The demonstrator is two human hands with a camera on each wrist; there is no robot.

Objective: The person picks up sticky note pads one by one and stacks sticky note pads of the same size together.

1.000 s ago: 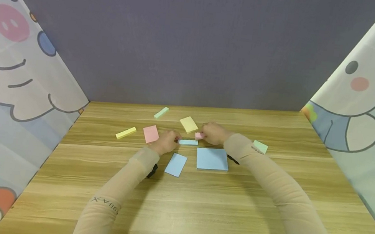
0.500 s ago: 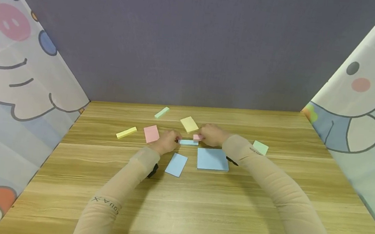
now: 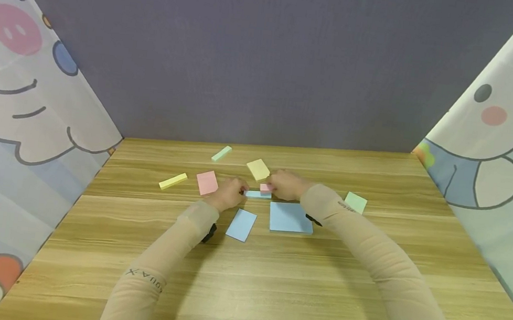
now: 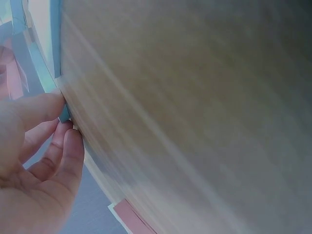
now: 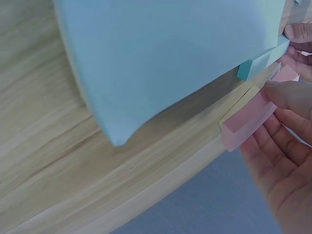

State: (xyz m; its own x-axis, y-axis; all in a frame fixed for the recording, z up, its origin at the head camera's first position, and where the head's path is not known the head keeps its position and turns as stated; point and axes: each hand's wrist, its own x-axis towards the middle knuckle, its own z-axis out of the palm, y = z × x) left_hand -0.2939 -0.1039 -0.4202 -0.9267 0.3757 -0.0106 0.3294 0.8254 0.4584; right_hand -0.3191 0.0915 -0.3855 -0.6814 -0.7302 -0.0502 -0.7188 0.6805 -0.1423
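Note:
In the head view my left hand point(image 3: 227, 195) pinches the left end of a narrow light-blue sticky note pad point(image 3: 258, 195). The left wrist view shows thumb and fingertips on that blue strip's end point(image 4: 64, 115). My right hand point(image 3: 287, 185) pinches a narrow pink sticky note pad point(image 3: 265, 188), just behind the blue strip's right end. Seen from the right wrist, the pink pad point(image 5: 251, 122) lies between thumb and fingers, apart from the blue strip point(image 5: 261, 63). A yellow pad point(image 3: 258, 169) lies behind both hands.
On the wooden table point(image 3: 245, 296) lie a large blue pad point(image 3: 291, 218), a smaller blue pad point(image 3: 241, 225), and a pink square pad point(image 3: 207, 183). A yellow strip point(image 3: 173, 181) and green strip point(image 3: 221, 153) are left; a green pad point(image 3: 356, 202) is right. A grey panel point(image 3: 268, 61) rises behind.
My right hand has moved slightly left with the pink pad, bringing it further over toward the blue strip's middle. My left hand has stayed in place.

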